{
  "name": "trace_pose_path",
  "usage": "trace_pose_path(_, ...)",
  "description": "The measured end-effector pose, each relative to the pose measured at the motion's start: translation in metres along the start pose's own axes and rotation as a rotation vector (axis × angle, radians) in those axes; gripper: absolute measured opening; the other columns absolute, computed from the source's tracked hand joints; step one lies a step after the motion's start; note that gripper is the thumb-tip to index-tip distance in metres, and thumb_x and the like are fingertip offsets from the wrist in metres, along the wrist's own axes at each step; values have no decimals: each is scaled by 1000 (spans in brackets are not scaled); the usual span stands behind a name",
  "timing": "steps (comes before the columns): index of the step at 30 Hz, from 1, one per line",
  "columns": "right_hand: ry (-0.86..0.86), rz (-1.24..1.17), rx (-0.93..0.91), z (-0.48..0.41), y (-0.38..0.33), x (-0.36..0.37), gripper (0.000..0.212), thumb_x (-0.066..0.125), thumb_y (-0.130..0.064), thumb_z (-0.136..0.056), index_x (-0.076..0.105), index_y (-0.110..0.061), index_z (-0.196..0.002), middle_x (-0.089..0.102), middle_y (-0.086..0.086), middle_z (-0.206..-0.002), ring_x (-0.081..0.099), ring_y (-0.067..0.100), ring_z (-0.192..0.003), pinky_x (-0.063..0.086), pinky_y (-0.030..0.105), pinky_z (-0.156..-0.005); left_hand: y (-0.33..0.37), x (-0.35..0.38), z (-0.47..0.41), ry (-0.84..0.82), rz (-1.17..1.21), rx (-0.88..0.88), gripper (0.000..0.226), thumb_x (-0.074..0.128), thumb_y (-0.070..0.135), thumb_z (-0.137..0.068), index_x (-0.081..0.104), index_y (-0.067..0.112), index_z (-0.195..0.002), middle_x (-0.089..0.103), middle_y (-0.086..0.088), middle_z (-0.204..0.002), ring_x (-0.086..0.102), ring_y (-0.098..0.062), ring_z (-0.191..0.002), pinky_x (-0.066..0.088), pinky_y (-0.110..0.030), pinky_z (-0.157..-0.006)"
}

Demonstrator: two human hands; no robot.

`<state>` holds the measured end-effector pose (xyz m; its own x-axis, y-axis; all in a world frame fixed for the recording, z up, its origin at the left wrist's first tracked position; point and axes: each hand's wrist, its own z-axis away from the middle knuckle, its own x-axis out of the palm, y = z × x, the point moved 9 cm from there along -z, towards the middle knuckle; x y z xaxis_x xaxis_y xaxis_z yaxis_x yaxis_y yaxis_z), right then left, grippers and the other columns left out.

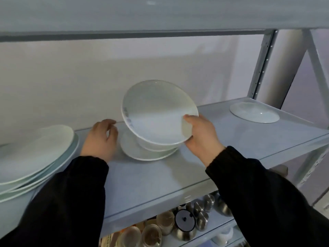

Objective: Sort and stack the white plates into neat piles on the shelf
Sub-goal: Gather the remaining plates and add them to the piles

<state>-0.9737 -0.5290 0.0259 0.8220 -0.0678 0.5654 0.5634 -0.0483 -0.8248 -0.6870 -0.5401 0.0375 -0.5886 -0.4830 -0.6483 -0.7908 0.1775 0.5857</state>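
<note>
My right hand [201, 138] grips the near right rim of a white plate [156, 111] with a small blue pattern, tilted up towards me above a small pile of white plates [140, 150] in the middle of the pale shelf [160, 177]. My left hand [101, 138] hovers just left of that pile with its fingers apart, holding nothing. A bigger pile of wide white plates [33, 155] sits at the shelf's left end. A single white plate [254, 112] lies upside down at the far right.
The upper shelf board [142, 13] hangs close overhead. A metal upright [261, 65] and a diagonal brace [318, 68] frame the right end. On the lower shelf stand glass jars [151, 234] and steel pots [203, 218].
</note>
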Motion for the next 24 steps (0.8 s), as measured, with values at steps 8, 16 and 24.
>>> trace_pose_path(8, 30, 379, -97, -36, 21, 19, 46, 38, 4, -86, 60, -20, -120, 69, 3, -112, 67, 28, -105, 60, 40, -77, -10, -24, 4, 60, 62, 7, 35, 44, 27, -98, 57, 24, -130, 51, 11, -114, 55, -15, -108, 42, -30, -93)
trace_pose_path(16, -139, 1324, -466, -30, 30, 41, 63, 46, -4, -91, 39, -24, -150, 22, 1, -162, 31, 13, -143, 30, 17, -100, 8, -11, 6, -29, -24, 161, 34, 46, 30, -99, 57, 23, -130, 55, 12, -114, 49, -10, -113, 36, -25, -88)
trace_pose_path(24, -271, 1630, -443, -33, 51, 45, 40, 49, -32, -95, 61, -26, -133, 54, -10, -141, 44, 7, -131, 38, 24, -98, 12, -3, 5, -79, -14, 185, 31, 48, 32, -98, 60, 25, -125, 59, 12, -115, 47, -9, -112, 35, -21, -85)
